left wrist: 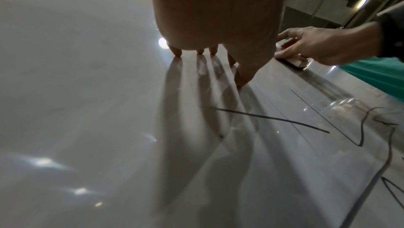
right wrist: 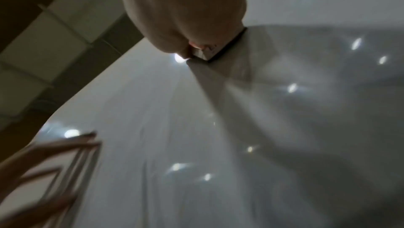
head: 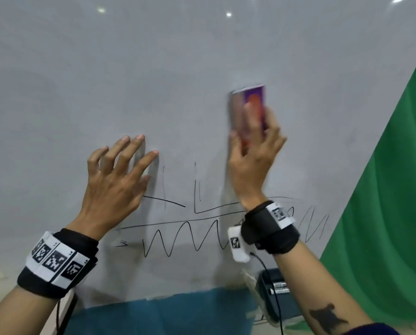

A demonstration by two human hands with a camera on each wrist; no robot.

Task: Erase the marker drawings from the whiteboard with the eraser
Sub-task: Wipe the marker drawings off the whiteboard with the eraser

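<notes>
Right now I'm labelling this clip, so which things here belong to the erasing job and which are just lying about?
Part of the job:
- whiteboard
- marker drawings
- eraser, gripped by the right hand
- left hand, fingertips braced on the board

Just lying about:
- green cloth
- dark tray holding markers

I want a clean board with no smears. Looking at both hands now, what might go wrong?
The left hand presses spread fingertips on the whiteboard just above the black lines; sliding down may smudge them. The right hand holds the eraser well above the zigzag, so low strokes could be missed.
</notes>
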